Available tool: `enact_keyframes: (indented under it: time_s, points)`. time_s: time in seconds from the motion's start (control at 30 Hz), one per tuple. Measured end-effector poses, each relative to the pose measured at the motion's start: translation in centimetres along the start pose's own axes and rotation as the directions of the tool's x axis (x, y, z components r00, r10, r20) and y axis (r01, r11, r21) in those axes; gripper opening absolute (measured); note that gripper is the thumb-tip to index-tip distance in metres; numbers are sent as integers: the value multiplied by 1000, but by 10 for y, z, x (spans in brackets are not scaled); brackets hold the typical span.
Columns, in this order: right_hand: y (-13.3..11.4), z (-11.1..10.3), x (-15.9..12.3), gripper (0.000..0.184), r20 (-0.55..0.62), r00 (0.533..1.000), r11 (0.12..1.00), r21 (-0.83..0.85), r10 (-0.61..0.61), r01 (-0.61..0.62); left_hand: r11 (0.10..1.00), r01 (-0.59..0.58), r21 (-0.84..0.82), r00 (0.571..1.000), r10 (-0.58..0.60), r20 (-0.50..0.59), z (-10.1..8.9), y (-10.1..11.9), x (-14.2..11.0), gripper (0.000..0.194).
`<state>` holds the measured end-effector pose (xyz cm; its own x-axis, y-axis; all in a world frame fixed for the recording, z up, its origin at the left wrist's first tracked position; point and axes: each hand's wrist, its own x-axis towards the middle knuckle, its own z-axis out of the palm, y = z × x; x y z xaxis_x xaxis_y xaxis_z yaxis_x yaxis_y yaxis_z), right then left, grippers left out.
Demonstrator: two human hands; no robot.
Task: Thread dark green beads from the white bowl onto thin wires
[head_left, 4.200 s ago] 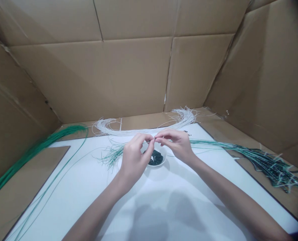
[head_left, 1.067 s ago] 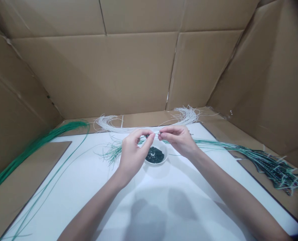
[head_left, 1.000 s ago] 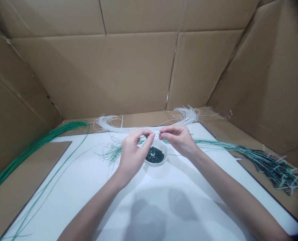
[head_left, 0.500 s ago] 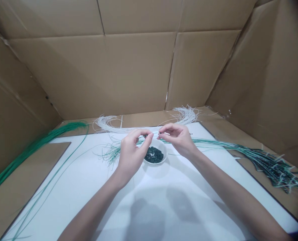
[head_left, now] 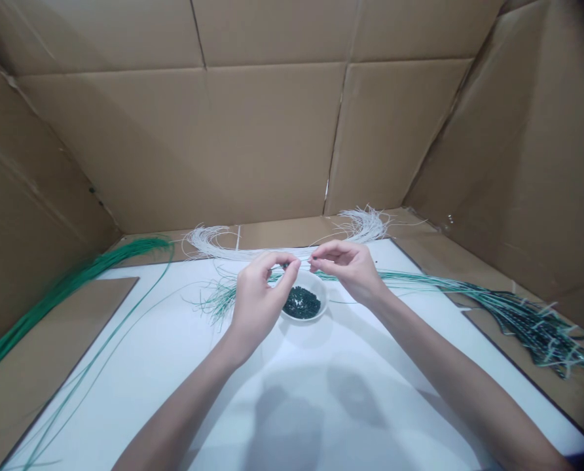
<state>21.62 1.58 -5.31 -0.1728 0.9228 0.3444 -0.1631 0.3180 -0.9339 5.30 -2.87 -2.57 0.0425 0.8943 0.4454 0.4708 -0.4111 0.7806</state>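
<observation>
A white bowl of small dark green beads stands in the middle, below my hands. My left hand is closed in a pinch, thumb against forefinger. A few dark beads show inside its curled fingers, and a thin strand seems to leave the fingertips, too fine to follow. Just to the right, my right hand pinches a small dark bead. The two sets of fingertips are close but apart. Behind the bowl lies a bundle of green strands, partly hidden by both hands.
White strands curve along the back edge of the white board. Loose green strands lie at left. On the right, strands strung with dark beads rest over cardboard. Cardboard walls enclose the back and sides.
My right fingertips have shifted very slightly and the bead between them shows a little differently. My left hand and the bowl hold their places.
</observation>
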Motion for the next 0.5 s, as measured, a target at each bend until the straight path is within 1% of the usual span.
enact_keyframes:
  time_s: [0.1, 0.17, 0.2, 0.27, 0.33, 0.43, 0.5]
  points:
    - [0, 0, 0, 15, -42, 998, 992, -119, -41, 36, 1000, 2, 6, 1000, -2, 2, 0, 0, 0, 15]
    - [0, 1, -1, 11, -54, 991, 961, -259, -119, 102, 1000, 5, 1, 1000, -5, 6, 1, 0, 0, 15]
    - [0, 2, -2, 9, -50, 984, 930, -336, -171, 145, 1000, 7, -2, 1000, -7, 9, 1, 0, 0, 15]
    - [0, 3, -3, 5, -14, 958, 840, -486, -285, 243, 1000, 5, -5, 1000, -5, 6, 1, 0, 0, 16]
    - [0, 4, -4, 3, 41, 919, 725, -601, -392, 336, 1000, 0, 1, 1000, 0, 0, 1, -1, 0, 16]
    - [2, 3, -5, 5, 114, 850, 561, -705, -515, 435, 1000, -4, 9, 1000, 4, 2, 1, -1, 0, 16]
    - [5, 2, -4, 5, 154, 808, 476, -739, -569, 476, 1000, -9, 10, 1000, 9, 6, 0, -1, 0, 16]
